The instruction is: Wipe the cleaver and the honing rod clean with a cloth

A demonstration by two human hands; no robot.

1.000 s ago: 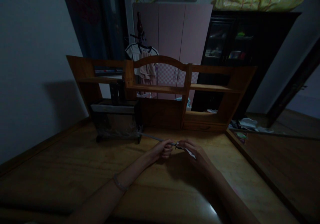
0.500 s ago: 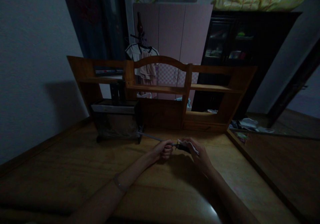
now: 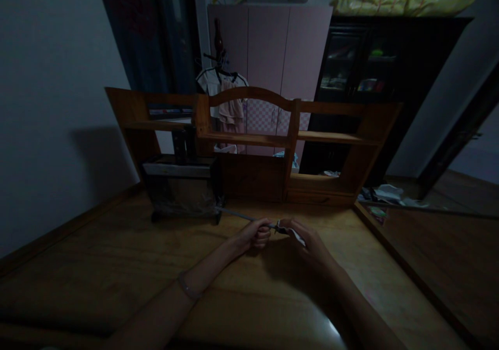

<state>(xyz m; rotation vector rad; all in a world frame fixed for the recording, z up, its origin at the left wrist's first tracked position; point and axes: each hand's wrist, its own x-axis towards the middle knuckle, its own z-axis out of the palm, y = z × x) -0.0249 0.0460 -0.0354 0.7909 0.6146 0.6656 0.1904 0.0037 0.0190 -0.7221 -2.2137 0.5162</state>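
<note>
A thin sword (image 3: 238,214) with a long grey blade, a small brassy guard and a dark handle is held across the middle of the wooden surface. Its tip points left, towards the black-framed appliance. My left hand (image 3: 255,234) is closed in a fist round the blade, just short of the guard. At the handle end, my right hand (image 3: 307,241) pinches a white cloth or tissue (image 3: 297,236) against the dark handle. Fingers and cloth hide most of the handle.
A black-framed appliance (image 3: 177,170), partly wrapped in clear plastic, stands on the wooden surface (image 3: 234,298) at the left. Behind it runs a wooden shelf unit (image 3: 249,141). A raised wooden edge (image 3: 401,261) borders the right side. The room is dim.
My right hand with the white cloth has moved slightly along the handle towards the guard, covering more of the handle. My left hand keeps its grip on the blade, nearly still.
</note>
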